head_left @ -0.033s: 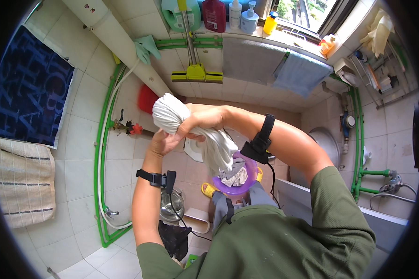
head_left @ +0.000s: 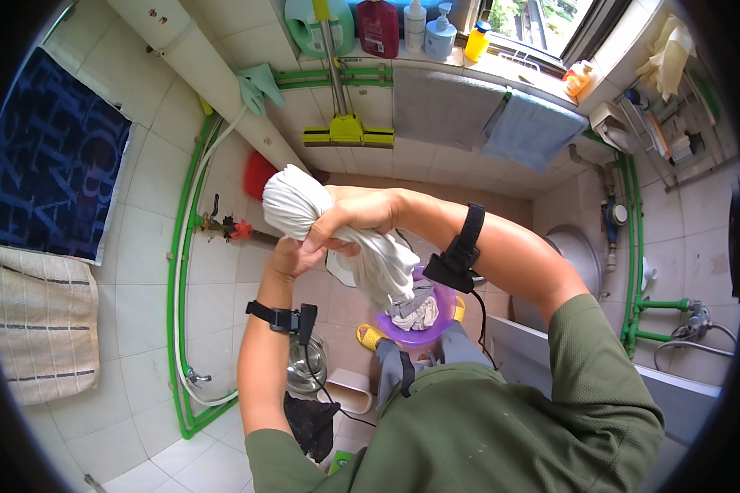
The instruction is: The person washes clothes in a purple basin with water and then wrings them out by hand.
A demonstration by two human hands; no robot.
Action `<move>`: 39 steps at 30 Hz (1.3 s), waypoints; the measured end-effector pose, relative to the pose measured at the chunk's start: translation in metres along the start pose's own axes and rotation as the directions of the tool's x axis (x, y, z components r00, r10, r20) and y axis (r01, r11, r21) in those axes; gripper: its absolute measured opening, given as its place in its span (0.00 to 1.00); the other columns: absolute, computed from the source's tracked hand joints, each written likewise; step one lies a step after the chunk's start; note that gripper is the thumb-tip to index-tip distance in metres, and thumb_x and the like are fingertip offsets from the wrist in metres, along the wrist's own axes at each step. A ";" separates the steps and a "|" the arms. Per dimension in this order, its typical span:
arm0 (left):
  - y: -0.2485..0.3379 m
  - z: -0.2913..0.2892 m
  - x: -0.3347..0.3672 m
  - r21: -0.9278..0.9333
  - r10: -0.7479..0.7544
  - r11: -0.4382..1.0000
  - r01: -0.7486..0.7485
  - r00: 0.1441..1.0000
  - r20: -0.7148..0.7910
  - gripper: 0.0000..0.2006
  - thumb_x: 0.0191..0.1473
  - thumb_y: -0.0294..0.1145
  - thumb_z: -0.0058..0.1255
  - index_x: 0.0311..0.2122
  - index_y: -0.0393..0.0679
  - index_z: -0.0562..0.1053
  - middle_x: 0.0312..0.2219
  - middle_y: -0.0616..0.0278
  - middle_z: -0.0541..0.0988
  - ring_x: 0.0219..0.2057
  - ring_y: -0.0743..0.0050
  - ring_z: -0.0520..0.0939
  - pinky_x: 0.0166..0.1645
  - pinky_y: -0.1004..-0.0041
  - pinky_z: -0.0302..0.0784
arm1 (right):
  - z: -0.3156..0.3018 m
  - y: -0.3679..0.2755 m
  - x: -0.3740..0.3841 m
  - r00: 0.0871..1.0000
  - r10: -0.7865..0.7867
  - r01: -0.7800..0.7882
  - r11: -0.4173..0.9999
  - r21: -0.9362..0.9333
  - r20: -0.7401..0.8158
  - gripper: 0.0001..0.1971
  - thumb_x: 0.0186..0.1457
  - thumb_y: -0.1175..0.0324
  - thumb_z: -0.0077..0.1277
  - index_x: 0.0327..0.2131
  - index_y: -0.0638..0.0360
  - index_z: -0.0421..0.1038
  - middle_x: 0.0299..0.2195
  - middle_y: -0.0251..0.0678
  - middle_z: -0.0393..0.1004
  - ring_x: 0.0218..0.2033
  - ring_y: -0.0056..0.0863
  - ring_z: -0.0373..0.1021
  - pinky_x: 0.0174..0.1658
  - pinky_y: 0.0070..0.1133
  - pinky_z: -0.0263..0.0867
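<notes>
The left hand point(head_left: 296, 257) and right hand point(head_left: 363, 211) clench a bunched white cloth point(head_left: 293, 202). Its tail hangs above a round purple plastic basin's point(head_left: 446, 302) left rim.

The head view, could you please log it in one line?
left hand: holds cloth; right hand: holds cloth; cloth: white, bunched; basin: holds laundry

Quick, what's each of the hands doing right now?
Right hand: closed, holding the white cloth.
Left hand: at the same cloth, partly hidden; open or closed cannot be told.
</notes>
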State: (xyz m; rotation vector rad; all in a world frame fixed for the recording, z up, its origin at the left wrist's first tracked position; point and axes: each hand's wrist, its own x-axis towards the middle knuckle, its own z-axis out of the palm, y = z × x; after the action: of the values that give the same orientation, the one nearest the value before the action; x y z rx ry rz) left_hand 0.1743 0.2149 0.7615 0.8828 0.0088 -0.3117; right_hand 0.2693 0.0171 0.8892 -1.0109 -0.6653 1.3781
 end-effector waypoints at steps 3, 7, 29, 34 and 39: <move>-0.022 0.019 0.011 -0.103 -0.019 0.994 0.027 0.997 0.077 0.51 0.38 0.52 0.67 0.64 0.42 0.54 0.55 0.54 0.68 0.55 0.58 0.70 0.60 0.58 0.63 | 0.013 -0.014 -0.003 0.987 -0.095 0.070 0.980 0.184 0.127 0.12 0.48 0.67 0.60 0.22 0.58 0.65 0.13 0.29 0.59 0.12 0.20 0.56 0.16 0.20 0.57; 0.003 0.062 0.017 -0.225 -0.005 0.970 0.087 0.939 0.343 0.50 0.37 0.48 0.69 0.62 0.38 0.55 0.53 0.50 0.70 0.52 0.57 0.73 0.57 0.60 0.66 | 0.027 -0.030 -0.003 0.970 -0.154 0.097 0.955 0.279 0.189 0.19 0.52 0.63 0.57 0.14 0.55 0.61 0.11 0.29 0.57 0.12 0.21 0.55 0.19 0.22 0.55; -0.059 0.079 0.026 0.522 0.007 0.839 0.154 0.956 -0.293 0.04 0.45 0.24 0.52 0.29 0.40 0.72 0.22 0.64 0.74 0.19 0.72 0.75 0.26 0.71 0.71 | -0.025 0.045 0.033 0.784 -0.093 0.038 0.994 -0.102 -0.614 0.13 0.50 0.64 0.60 0.24 0.61 0.69 0.14 0.31 0.65 0.11 0.20 0.58 0.14 0.23 0.54; -0.065 0.070 0.041 0.905 0.292 0.291 0.311 0.872 -0.394 0.11 0.45 0.35 0.55 0.25 0.34 0.76 0.24 0.42 0.80 0.28 0.45 0.83 0.31 0.58 0.76 | -0.042 0.075 0.059 0.480 -0.150 -0.119 0.965 -0.233 -0.864 0.17 0.47 0.63 0.59 0.35 0.69 0.75 0.30 0.50 0.77 0.34 0.42 0.75 0.40 0.31 0.69; -0.062 0.069 0.046 0.899 0.327 -0.122 0.420 0.872 -0.364 0.13 0.46 0.41 0.54 0.24 0.40 0.77 0.25 0.45 0.80 0.29 0.43 0.82 0.34 0.55 0.77 | -0.049 0.085 0.072 0.104 -0.022 -0.232 0.972 -0.046 -0.994 0.13 0.50 0.65 0.53 0.36 0.63 0.77 0.37 0.51 0.78 0.42 0.49 0.74 0.46 0.35 0.69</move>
State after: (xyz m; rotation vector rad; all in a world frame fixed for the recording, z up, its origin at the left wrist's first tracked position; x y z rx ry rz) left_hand 0.1928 0.1133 0.7526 2.6678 0.3573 -0.0640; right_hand 0.2807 0.0705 0.7804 -1.8846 0.3939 0.3882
